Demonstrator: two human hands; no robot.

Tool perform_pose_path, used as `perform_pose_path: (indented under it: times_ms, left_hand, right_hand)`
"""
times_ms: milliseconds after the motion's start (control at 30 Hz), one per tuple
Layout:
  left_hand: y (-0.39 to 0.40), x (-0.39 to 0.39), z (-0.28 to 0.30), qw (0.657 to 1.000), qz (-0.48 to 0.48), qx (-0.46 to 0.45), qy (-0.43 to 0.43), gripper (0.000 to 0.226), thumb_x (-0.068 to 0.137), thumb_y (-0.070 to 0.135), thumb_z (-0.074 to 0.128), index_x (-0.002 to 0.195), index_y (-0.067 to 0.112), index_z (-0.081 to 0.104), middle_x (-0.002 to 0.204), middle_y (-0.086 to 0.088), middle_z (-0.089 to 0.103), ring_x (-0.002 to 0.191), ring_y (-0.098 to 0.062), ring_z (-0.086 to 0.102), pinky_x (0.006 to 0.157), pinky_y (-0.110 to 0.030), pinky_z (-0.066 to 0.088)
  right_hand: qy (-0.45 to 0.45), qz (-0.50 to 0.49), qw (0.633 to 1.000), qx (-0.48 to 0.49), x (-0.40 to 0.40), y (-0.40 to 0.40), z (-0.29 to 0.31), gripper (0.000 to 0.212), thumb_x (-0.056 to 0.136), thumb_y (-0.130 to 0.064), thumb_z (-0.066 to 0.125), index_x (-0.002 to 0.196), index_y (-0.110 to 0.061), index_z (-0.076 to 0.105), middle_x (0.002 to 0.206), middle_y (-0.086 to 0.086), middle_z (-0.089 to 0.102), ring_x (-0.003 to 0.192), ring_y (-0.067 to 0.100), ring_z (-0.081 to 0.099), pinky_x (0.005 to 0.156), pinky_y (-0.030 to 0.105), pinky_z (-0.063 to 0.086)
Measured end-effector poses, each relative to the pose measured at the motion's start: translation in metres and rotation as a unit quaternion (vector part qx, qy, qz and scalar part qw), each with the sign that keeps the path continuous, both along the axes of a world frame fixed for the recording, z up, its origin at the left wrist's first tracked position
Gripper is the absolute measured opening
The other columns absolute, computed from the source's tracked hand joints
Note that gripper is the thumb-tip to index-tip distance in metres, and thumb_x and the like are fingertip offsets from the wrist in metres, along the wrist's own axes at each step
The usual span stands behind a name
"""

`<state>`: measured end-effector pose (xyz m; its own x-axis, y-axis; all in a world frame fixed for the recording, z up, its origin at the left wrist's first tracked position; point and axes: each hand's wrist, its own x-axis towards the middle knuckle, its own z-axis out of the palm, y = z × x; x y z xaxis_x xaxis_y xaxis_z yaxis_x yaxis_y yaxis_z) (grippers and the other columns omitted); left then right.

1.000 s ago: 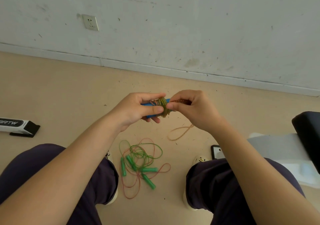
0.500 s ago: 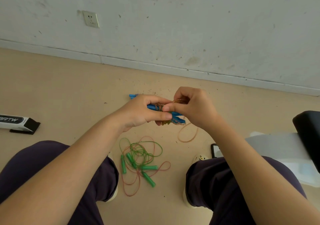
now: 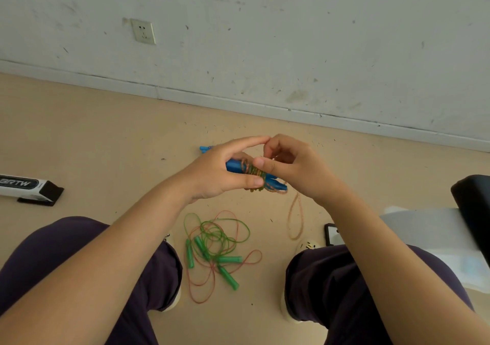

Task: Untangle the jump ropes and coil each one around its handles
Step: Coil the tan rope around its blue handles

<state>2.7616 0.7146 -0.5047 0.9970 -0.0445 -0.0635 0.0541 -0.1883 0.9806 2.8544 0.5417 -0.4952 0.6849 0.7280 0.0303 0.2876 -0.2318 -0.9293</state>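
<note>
My left hand grips a pair of blue handles held above the floor, with orange-green rope wound around their middle. My right hand pinches that rope at the handles, thumb pressed on the coil. A loose orange loop hangs down from the bundle. On the floor between my legs lies a tangle of green and orange rope with several green handles.
A white and black box lies on the floor at left. A phone sits by my right knee, next to a white surface and a black object. The wall with a socket stands ahead.
The blue handles have tilted, their right end lower. The hanging orange loop has dropped longer. My right hand has shifted its pinch on the coil.
</note>
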Motion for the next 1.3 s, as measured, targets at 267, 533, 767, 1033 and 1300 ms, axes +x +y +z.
perform_pose_path:
  times_ms: [267, 533, 767, 1033, 1300]
  left_hand:
    - [-0.001, 0.002, 0.005, 0.992, 0.106, -0.051, -0.038, 0.042, 0.074, 0.029, 0.079, 0.114, 0.023, 0.067, 0.106, -0.006, 0.066, 0.073, -0.003, 0.066, 0.064, -0.014, 0.049]
    - [0.005, 0.008, -0.001, 0.963, 0.186, -0.191, -0.042, 0.043, 0.074, 0.014, 0.075, 0.114, 0.020, 0.063, 0.092, -0.002, 0.069, 0.076, -0.029, 0.061, 0.058, -0.025, 0.044]
    - [0.014, 0.011, -0.001, 0.952, 0.257, -0.164, -0.026, 0.035, 0.089, 0.005, 0.071, 0.120, 0.011, 0.057, 0.088, -0.004, 0.068, 0.063, -0.015, 0.066, 0.060, -0.024, 0.045]
    - [0.012, 0.014, -0.009, 0.969, 0.235, -0.074, 0.000, 0.029, 0.086, 0.010, 0.074, 0.105, 0.024, 0.057, 0.095, -0.013, 0.065, 0.061, -0.015, 0.066, 0.055, -0.020, 0.046]
    - [0.005, 0.011, -0.008, 0.993, 0.095, 0.003, 0.076, 0.035, 0.082, 0.013, 0.080, 0.112, 0.018, 0.063, 0.093, -0.007, 0.072, 0.071, -0.022, 0.071, 0.056, -0.026, 0.046]
  right_hand:
    - [0.151, 0.037, 0.988, 0.001, -0.003, -0.001, -0.003, 0.055, 0.083, -0.039, 0.074, 0.124, -0.012, 0.048, 0.101, 0.012, 0.071, 0.086, 0.026, 0.069, 0.077, 0.037, 0.053]
    - [0.105, 0.030, 0.992, -0.066, -0.004, 0.007, -0.010, 0.018, 0.093, -0.013, 0.065, 0.110, -0.006, 0.061, 0.065, -0.006, 0.049, 0.052, 0.004, 0.042, 0.051, 0.020, 0.035]
    - [-0.055, 0.004, 0.990, -0.131, -0.016, 0.013, 0.000, 0.025, 0.101, -0.026, 0.051, 0.078, -0.022, 0.062, 0.060, -0.007, 0.045, 0.049, 0.002, 0.040, 0.050, 0.013, 0.033]
    - [-0.140, -0.023, 0.985, -0.093, -0.012, 0.001, 0.008, 0.022, 0.098, -0.021, 0.057, 0.081, -0.009, 0.065, 0.053, -0.011, 0.041, 0.049, 0.003, 0.040, 0.051, 0.014, 0.032]
    - [-0.280, 0.007, 0.957, -0.072, 0.003, -0.004, -0.003, 0.018, 0.089, -0.024, 0.061, 0.085, -0.010, 0.072, 0.075, -0.001, 0.063, 0.070, 0.007, 0.050, 0.065, 0.022, 0.042]
